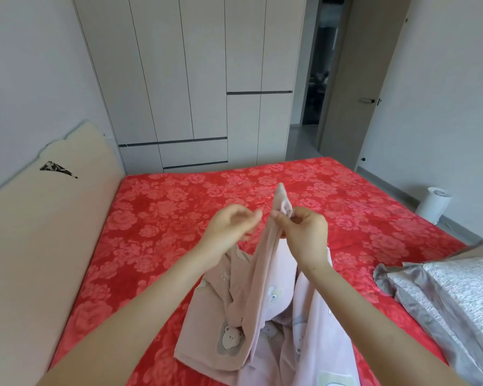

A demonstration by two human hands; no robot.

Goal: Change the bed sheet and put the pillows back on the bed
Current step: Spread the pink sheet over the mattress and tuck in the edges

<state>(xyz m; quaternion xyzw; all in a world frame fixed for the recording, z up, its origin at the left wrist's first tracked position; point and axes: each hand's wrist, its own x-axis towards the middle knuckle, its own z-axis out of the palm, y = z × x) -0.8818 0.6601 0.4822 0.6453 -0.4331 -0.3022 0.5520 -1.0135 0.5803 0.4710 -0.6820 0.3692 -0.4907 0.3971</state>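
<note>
Red plush cover with a rose pattern [179,218] is spread over the whole bed, so that's the backdrop here. The pale pink bed sheet with little bear prints [265,288] sits bunched at the near edge, roughly in the middle. One corner of it is lifted up over the bed. The right grip [304,235] is pinching that corner between thumb and fingers, and a bit of fabric pokes out above it. The left grip [229,227] is just beside it with fingers curled, but it's blurry, so I honestly can't tell if it has any cloth. A grey patterned pillow with a satin border [457,296] lies at the near right. The beige padded headboard [48,232] runs along the left, and the white wardrobe [179,79] stands at the far side.
</note>
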